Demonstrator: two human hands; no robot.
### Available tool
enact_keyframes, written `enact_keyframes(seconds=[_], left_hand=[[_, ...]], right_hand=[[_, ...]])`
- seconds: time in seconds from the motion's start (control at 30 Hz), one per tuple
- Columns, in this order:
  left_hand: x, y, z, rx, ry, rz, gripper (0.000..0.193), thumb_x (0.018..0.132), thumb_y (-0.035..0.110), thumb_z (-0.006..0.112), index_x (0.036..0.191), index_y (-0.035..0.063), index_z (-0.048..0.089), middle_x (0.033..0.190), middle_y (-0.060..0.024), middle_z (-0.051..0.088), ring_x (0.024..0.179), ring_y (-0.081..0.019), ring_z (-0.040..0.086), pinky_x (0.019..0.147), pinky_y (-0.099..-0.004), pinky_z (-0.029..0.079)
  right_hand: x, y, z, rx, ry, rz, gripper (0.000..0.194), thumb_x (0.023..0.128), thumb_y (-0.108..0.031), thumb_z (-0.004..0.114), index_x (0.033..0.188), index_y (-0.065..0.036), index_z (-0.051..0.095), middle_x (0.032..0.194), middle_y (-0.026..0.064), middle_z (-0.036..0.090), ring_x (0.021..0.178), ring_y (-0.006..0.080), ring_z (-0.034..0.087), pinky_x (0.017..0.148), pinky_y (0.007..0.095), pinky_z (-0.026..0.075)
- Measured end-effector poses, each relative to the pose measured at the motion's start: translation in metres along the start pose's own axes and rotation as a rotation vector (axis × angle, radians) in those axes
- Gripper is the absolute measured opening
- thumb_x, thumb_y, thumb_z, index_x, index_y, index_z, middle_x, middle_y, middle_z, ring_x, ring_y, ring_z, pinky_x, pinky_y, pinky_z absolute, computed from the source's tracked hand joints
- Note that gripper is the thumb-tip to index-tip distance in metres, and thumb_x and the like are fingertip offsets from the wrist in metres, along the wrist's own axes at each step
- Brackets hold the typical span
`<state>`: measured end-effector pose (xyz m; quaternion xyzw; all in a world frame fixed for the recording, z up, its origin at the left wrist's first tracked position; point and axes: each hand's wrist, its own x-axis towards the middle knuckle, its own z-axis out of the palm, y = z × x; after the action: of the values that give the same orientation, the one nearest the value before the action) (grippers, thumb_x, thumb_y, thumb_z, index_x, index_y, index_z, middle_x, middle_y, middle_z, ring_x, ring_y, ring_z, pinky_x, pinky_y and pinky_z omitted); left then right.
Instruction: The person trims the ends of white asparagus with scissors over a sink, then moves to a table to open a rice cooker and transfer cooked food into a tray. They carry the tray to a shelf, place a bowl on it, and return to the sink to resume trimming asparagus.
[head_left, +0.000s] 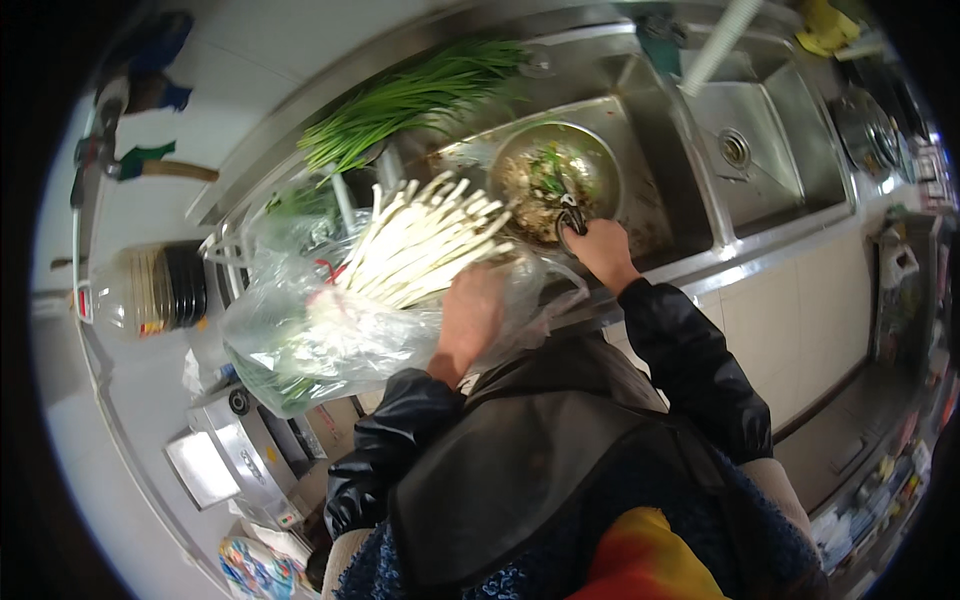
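My right hand (606, 251) grips the black handles of a pair of scissors (571, 214), whose blades point into a round metal bowl (613, 161). Brown and pale scraps with a few green bits of leaf lie in the bowl. At the lower right edge of a bundle of long white vegetable stems (420, 247) is my left hand (474, 307). It is blurred with its fingers curled, and I cannot see whether it pinches a stem. The bundle lies on a clear plastic bag (337, 367), with a red tie (330, 271) near its lower end.
A heap of long green leaves (420, 94) lies along the sink's back edge. The bowl stands in a dirty steel sink basin (645, 135); a second basin (757, 142) is to the right. On the left are a large plastic jug (150, 289) of dark liquid and a steel appliance (240, 450).
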<state>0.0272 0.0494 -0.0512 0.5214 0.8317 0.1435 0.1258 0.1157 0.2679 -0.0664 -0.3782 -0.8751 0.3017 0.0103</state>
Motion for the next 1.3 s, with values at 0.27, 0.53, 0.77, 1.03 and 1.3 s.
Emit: enact_keyframes(seconds=[0.27, 0.53, 0.77, 1.03, 1.3], left_hand=[[-0.084, -0.013, -0.043, -0.074, 0.191, 0.078, 0.026, 0.072, 0.006, 0.062, 0.098, 0.0007, 0.063, 0.114, -0.0178, 0.058, 0.116, -0.0340, 0.051, 0.103, -0.0495, 0.036], [-0.119, -0.016, -0.062, -0.193, 0.348, 0.104, 0.025, 0.065, -0.001, 0.062, 0.090, 0.0020, 0.065, 0.092, -0.0109, 0.062, 0.094, -0.0277, 0.060, 0.092, -0.0448, 0.045], [-0.132, 0.004, -0.079, -0.044, 0.353, 0.111, 0.023, 0.058, -0.003, 0.064, 0.079, 0.0061, 0.067, 0.079, -0.0056, 0.063, 0.082, -0.0238, 0.062, 0.089, -0.0455, 0.046], [-0.070, 0.127, -0.016, -0.123, 0.159, 0.255, 0.028, 0.061, -0.004, 0.064, 0.086, 0.0067, 0.066, 0.095, -0.0076, 0.062, 0.098, -0.0296, 0.058, 0.092, -0.0452, 0.045], [0.000, 0.280, 0.100, -0.228, -0.301, 0.253, 0.021, 0.074, 0.005, 0.065, 0.094, 0.0101, 0.070, 0.111, -0.0104, 0.062, 0.106, -0.0326, 0.057, 0.091, -0.0403, 0.046]], right_hand=[[-0.052, -0.159, 0.043, 0.228, -0.026, -0.648, 0.030, 0.074, -0.025, 0.072, 0.086, -0.001, 0.058, 0.077, 0.0152, 0.063, 0.069, 0.0309, 0.064, 0.061, 0.0399, 0.051], [-0.066, -0.208, 0.104, -0.151, -0.039, -0.966, 0.020, 0.078, -0.012, 0.061, 0.091, 0.003, 0.058, 0.088, 0.0157, 0.060, 0.080, 0.0279, 0.063, 0.065, 0.0356, 0.054], [-0.096, -0.168, 0.079, 0.250, -0.317, -1.039, 0.008, 0.074, -0.004, 0.056, 0.078, 0.000, 0.062, 0.080, 0.0186, 0.063, 0.079, 0.0359, 0.064, 0.069, 0.0418, 0.052], [-0.161, 0.065, -0.036, 0.368, -0.070, -0.583, 0.020, 0.081, -0.011, 0.061, 0.101, -0.007, 0.061, 0.101, 0.0123, 0.061, 0.091, 0.0326, 0.061, 0.077, 0.0426, 0.049], [-0.354, 0.333, -0.136, 0.545, 0.106, 0.429, 0.018, 0.079, -0.015, 0.068, 0.094, -0.004, 0.064, 0.074, 0.0147, 0.063, 0.066, 0.0328, 0.061, 0.060, 0.0386, 0.048]])
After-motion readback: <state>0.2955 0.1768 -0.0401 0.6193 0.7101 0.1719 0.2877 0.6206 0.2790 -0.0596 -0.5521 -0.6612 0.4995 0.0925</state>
